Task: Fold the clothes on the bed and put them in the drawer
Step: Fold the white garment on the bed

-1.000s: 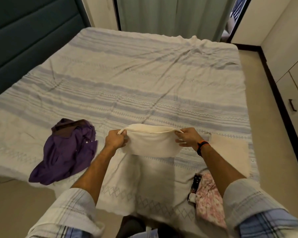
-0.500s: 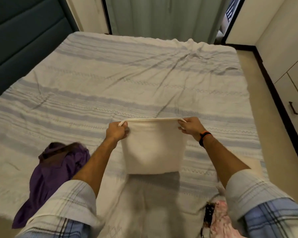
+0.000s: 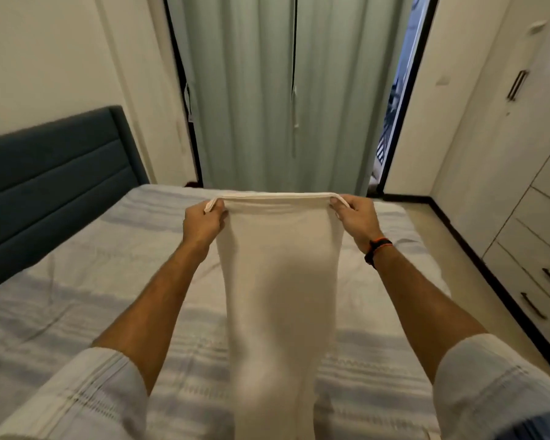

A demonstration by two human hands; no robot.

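Now the cream-white, soft knitted garment (image 3: 280, 281) hangs in the air above the bed with the pale blue-and-white striped cover (image 3: 77, 296) — it is held up by its top hem, which runs taut and nearly level between the two hands. The left hand (image 3: 202, 222) pinches the hem's left corner, fingers curled under and thumb on the near side; the right hand (image 3: 356, 217), with a black-and-orange band on its wrist (image 3: 377, 249), pinches the right corner the same way. So each grip is clamped on the cloth, not open. The garment drops straight down between the forearms, and its lower end runs out of the bottom of the view, so whether it touches the bed cannot be told.

The step in hand looks like squaring the piece before a fold. To do it well, I would keep the two corners at one height and the hem stretched just enough to stay straight — too much pull would distort a soft knit. Letting the cloth hang still first should help the layers line up. Then the piece could be lowered flat onto the bare stretch of bedcover ahead, bottom edge first, so that it does not bunch. Both pinches ought to hold all layers of the hem, or one may slip. The white drawers with dark handles (image 3: 540, 281) stand at the right, well apart from the hands.
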